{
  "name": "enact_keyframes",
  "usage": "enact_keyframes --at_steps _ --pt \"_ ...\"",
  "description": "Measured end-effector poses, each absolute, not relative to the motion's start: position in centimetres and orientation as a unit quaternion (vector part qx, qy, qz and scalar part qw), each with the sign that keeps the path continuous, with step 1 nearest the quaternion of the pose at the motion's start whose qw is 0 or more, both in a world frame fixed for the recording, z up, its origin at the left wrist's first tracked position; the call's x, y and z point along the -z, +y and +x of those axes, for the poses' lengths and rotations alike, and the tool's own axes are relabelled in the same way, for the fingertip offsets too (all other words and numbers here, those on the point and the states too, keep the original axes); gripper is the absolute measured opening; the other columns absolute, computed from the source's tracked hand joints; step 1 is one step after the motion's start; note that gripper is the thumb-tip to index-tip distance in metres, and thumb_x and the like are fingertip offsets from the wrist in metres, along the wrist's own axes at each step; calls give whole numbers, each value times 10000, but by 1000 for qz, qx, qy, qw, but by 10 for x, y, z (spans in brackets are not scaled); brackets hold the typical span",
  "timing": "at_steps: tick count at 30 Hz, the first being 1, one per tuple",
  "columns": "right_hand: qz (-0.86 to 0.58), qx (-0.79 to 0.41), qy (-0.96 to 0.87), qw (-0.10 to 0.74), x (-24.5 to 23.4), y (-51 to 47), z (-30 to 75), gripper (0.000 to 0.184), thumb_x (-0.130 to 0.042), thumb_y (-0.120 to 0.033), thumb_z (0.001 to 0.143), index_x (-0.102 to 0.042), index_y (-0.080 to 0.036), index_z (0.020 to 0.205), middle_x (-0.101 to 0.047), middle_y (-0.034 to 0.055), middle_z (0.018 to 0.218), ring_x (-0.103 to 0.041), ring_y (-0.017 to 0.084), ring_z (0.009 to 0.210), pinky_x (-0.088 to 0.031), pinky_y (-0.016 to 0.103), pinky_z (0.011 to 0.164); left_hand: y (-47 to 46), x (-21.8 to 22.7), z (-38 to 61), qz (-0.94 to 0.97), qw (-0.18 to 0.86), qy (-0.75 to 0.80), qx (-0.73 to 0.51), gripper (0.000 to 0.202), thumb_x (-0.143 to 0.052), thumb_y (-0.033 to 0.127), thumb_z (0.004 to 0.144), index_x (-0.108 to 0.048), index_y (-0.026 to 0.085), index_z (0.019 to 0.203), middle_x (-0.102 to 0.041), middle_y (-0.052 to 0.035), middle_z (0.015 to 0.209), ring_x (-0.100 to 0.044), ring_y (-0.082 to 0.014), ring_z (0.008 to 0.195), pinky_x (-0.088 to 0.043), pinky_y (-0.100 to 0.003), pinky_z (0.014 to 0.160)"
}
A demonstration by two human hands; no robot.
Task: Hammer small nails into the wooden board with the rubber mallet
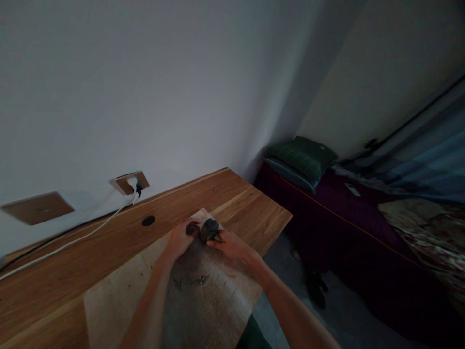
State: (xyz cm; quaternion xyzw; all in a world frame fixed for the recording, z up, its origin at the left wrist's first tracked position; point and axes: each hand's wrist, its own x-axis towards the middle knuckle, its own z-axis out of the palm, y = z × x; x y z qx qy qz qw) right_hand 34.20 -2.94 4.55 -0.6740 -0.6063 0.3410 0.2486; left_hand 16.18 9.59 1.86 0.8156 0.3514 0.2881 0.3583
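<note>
Fingers of the right hand (231,244) close around the narrow projecting part of a dark, stubby, roughly cylindrical object (208,230), which is above the far end of a pale brown, mottled flat board (214,286) on a wood-grained brown tabletop (254,208). Fingers of the left hand (180,238) are bent narrowly about a small, dark, round-ended piece (191,229), just beside the cylinder; whether they grip it firmly I cannot tell. The cylinder looks stiff and fairly dense for its size, probably hard-shelled rather than fragile, though its material is too dim to tell. Its smooth-looking round side might slip or roll, so the projecting part seems the surer hold. Small, thin metallic pieces (201,280) lie nearer on the board, likely light and best pinched by fingertips.
</note>
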Motion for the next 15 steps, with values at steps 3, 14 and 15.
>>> enact_keyframes --at_steps 3,14,15 --pt "-680 -331 -608 243 -42 -28 343 196 -670 -371 912 -707 -178 920 -726 53 937 -650 207 889 -449 275 781 96 -17 163 812 360 349 -300 258 -603 136 762 -739 209 969 -774 -65 1002 -726 -240 944 -549 -364 911" --pt "-680 -327 -609 244 -44 -30 342 208 -666 -378 911 -708 -178 950 -733 42 940 -663 197 886 -448 258 760 96 -20 161 815 347 348 -306 160 -659 90 725 -716 200 827 -736 -63 943 -700 -237 930 -538 -365 909" --pt "-681 -328 -607 244 -44 -30 342 210 -664 -379 911 -706 -176 943 -732 42 932 -664 197 878 -446 258 753 96 -20 161 817 351 341 -305 166 -651 88 729 -719 203 828 -737 -61 942 -701 -234 925 -540 -363 906"
